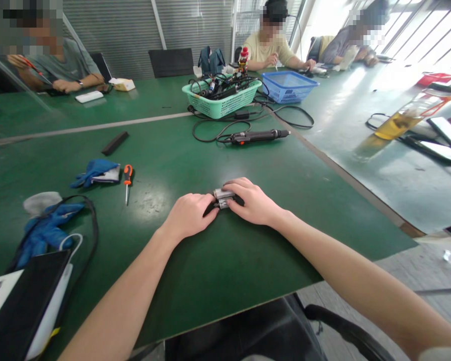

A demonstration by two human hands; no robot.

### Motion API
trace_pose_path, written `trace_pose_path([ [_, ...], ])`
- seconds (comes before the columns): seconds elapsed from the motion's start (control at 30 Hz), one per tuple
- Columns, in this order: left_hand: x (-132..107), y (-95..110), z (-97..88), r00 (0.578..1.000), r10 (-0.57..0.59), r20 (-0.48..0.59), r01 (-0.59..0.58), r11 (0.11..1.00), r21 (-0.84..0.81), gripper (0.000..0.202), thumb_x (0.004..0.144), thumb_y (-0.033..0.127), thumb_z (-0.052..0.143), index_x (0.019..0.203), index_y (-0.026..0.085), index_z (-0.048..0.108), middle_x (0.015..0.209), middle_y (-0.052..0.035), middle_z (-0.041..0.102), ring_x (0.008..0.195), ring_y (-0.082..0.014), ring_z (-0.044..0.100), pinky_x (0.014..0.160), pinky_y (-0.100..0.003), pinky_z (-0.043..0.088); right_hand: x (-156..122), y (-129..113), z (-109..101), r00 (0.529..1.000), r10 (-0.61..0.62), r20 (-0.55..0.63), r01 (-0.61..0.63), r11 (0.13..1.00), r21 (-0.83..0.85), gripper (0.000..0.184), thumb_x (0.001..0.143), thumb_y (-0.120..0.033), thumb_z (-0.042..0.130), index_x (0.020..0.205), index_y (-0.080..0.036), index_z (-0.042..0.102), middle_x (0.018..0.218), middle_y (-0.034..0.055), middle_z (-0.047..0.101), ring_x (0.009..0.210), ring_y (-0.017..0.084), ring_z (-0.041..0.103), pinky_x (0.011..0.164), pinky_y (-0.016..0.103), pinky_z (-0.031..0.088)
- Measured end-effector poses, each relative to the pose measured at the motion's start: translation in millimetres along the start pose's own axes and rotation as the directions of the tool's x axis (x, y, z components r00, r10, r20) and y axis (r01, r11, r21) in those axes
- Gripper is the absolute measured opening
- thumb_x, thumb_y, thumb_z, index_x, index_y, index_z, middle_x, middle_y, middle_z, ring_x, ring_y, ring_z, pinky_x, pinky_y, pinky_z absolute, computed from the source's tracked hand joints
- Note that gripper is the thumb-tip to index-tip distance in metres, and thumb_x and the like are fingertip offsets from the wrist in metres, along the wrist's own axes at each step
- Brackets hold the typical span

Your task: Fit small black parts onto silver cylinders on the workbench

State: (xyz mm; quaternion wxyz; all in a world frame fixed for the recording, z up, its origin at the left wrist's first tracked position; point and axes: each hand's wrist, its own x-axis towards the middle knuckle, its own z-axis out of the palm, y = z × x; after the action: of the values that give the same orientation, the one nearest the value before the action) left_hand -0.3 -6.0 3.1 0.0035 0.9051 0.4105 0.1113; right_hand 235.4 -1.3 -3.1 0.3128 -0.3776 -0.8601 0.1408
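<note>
Both my hands meet over the green table (218, 250) around a small silver metal part with black ends (223, 197). My left hand (191, 213) is closed on its black left end, thumb in front. From the other side, my right hand (252, 201) grips the metal body, its fingers curled over the top and right end. Much of the part is covered by my fingers, and its exact kind cannot be made out. An orange and black screwdriver (128, 176) lies to the left. Beyond my hands rests a black electric screwdriver (259, 136) with its cable.
Blue gloves (93, 173) and a phone (28, 306) lie left. Behind stand a green basket (221, 103) of cabled tools and a blue basket (289, 90). A black bar (115, 143) lies far left. A bottle of yellow liquid (402, 120) is right. Several people sit across the table.
</note>
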Motion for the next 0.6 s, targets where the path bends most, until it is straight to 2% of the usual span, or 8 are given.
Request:
trace_pose_path([
  [0.3,-0.5,1.3,-0.9,1.000,-0.019,0.002,0.019,1.000,-0.013,0.023,0.098,0.037,0.049,0.106,0.019,0.060,0.095,-0.0073,0.072,0.083,-0.0227,0.068,0.073,-0.033,0.049,-0.8,-3.5,-1.8,1.000,0.028,-0.010,-0.028,1.000,0.015,0.031,0.089,-0.024,0.059,0.120,-0.021,0.063,0.123,0.0111,0.065,0.115,0.028,0.058,0.102,0.046,0.049],
  [0.47,-0.9,3.8,-3.7,0.998,-0.056,-0.010,0.055,0.996,-0.068,0.040,0.097,0.035,0.049,0.134,0.020,0.048,0.095,-0.0055,0.072,0.081,-0.0209,0.069,0.069,-0.030,0.049,-2.4,-3.3,-0.7,1.000,0.025,0.003,-0.025,1.000,0.011,0.034,0.088,-0.031,0.065,0.121,-0.023,0.060,0.127,0.0117,0.062,0.120,0.030,0.056,0.103,0.048,0.049],
  [0.6,-1.0,3.6,-3.9,1.000,-0.026,-0.007,0.025,0.998,-0.065,0.043,0.098,0.033,0.047,0.140,0.022,0.047,0.096,-0.0055,0.072,0.086,-0.0216,0.070,0.075,-0.030,0.050,-4.4,-2.4,0.3,0.999,0.013,0.044,-0.012,0.999,-0.030,0.033,0.087,-0.034,0.068,0.117,-0.021,0.061,0.137,0.0144,0.055,0.128,0.031,0.049,0.107,0.050,0.047],
])
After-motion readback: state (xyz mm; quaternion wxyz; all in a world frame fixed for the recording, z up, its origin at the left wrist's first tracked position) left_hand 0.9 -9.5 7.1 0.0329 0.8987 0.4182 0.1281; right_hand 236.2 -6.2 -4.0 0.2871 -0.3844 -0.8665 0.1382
